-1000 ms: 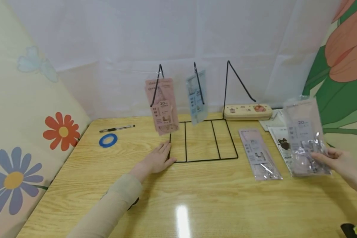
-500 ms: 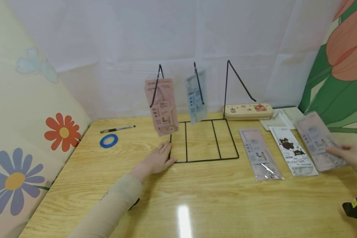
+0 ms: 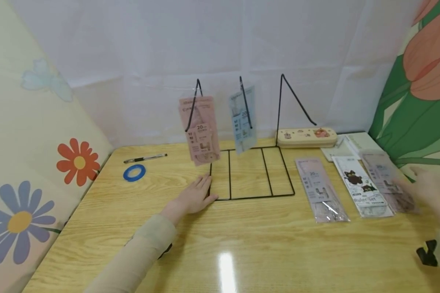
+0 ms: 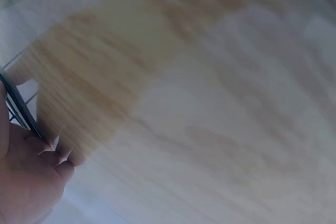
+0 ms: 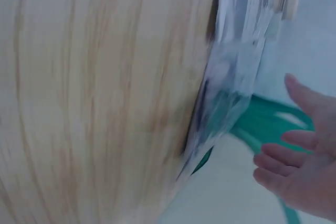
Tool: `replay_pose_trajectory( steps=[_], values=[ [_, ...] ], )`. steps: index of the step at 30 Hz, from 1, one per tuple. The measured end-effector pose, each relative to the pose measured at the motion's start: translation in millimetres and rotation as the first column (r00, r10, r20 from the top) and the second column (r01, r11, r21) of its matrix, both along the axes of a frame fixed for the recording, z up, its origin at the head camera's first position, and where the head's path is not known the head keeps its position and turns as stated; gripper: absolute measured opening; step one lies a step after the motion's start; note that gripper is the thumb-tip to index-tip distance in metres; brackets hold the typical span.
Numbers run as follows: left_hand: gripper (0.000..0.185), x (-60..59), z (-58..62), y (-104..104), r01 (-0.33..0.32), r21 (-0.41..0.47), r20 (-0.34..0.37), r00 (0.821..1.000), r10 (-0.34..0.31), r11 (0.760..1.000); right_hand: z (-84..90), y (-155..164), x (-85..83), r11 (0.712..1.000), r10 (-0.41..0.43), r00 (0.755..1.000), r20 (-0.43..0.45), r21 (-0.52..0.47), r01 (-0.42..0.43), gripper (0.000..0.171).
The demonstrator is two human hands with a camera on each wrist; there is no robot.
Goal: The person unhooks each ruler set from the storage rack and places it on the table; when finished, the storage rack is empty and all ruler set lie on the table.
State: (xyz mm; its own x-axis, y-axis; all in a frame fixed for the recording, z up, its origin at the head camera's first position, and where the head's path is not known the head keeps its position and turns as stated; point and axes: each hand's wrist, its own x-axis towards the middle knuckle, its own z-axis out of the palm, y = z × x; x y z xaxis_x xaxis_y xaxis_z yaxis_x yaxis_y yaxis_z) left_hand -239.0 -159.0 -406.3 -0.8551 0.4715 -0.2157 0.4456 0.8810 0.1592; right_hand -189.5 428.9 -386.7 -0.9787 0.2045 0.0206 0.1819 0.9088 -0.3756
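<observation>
My left hand (image 3: 193, 198) lies flat on the table (image 3: 242, 248). Its fingers are straight and close together, and they touch the front left corner of the black wire rack (image 3: 254, 173). My right hand (image 3: 427, 191) is blurry. Its fingers are spread and relaxed, and they hold nothing. It is just beside the pink pack (image 3: 388, 181), which lies flat near the right edge of the table. I cannot tell if my fingers touch that pack. Next to it lies a white pack with a cat (image 3: 361, 186), and then another pink pack (image 3: 320, 189). On the rack hang a pink pack (image 3: 199, 130) and a blue pack (image 3: 243, 119). A pencil case (image 3: 305, 137) sits behind the rack. A pen (image 3: 144, 158) and a blue tape ring (image 3: 134, 172) lie far to the left.
</observation>
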Motion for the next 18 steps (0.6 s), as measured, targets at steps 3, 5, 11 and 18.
replay_pose_trajectory(
  steps=[3,5,11,18],
  values=[
    [0.072,-0.6,-1.0,0,0.005,0.007,-0.005,1.0,-0.005,1.0,6.0,-21,-4.0,0.991,0.114,0.99,-0.083,-0.06,-0.119,0.082],
    [0.072,-0.8,-0.7,0,0.008,0.01,-0.007,1.0,-0.008,1.0,9.1,-36,-8.8,0.975,0.18,0.975,-0.129,-0.108,-0.194,0.08],
    [0.071,1.0,1.0,0,0.009,0.007,-0.012,1.0,-0.009,1.0,9.3,-75,-24.4,0.95,0.282,0.935,-0.214,-0.07,-0.303,0.079],
    [0.071,-0.8,-2.1,0,0.006,0.011,-0.014,1.0,-0.006,1.0,4.4,-115,-37.6,0.945,0.309,0.945,-0.105,-0.073,-0.318,0.086]
  ],
)
